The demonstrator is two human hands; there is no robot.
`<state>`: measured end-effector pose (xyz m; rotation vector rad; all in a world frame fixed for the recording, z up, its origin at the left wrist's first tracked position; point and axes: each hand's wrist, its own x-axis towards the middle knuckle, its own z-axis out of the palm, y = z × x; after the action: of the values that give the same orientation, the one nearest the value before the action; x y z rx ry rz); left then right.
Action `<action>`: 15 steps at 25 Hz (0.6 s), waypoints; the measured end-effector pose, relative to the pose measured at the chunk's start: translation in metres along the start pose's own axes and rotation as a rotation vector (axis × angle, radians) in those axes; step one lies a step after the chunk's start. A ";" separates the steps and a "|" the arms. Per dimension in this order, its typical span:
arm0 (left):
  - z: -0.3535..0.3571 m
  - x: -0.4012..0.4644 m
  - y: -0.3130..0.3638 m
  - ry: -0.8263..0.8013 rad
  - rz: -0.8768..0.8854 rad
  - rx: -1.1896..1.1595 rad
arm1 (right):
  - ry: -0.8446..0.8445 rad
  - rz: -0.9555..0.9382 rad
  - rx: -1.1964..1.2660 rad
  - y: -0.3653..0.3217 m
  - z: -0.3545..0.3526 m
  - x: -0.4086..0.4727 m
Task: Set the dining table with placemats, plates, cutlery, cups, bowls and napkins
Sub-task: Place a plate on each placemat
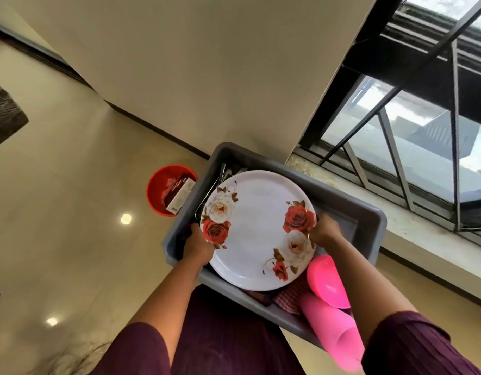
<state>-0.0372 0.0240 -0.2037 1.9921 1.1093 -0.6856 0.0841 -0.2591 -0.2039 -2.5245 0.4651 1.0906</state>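
While both hands hold it by opposite edges, the plate (258, 228) sits face up over the grey tub (350, 209), covering most of the tub's inside. It is white with red and cream roses near each side. The left hand (197, 246) has its grip curled round the plate's left rim beside a red rose, thumb on top; the right hand (324, 230) pinches the right rim next to the other red rose, though motion blur hides how its fingers lie.

Under the plate's far edge some metal cutlery (220, 175) pokes out along the tub's left wall. Below its near edge a checked red cloth (292, 296) shows inside the tub, and just right of that a pink bowl (327, 282) lies tilted on its side against a pink cup (334, 336), both crowding the tub's near right corner close under the right forearm.

On the glossy floor (71, 212), touching the tub's left side, stands a red bucket (159, 190) with a small box (181, 196) and red wrappers in it. Beyond the tub rise a cream wall (206, 77) and, to the right, a window (412, 136) with dark bars above a stone sill (396, 212)
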 end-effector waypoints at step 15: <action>-0.060 -0.093 0.018 0.125 0.010 -0.207 | 0.217 -0.114 0.174 -0.032 -0.061 -0.115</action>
<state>-0.0608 0.0223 -0.0945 1.8812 1.1923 -0.4270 0.0610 -0.2397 -0.0731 -2.4905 0.4458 0.7066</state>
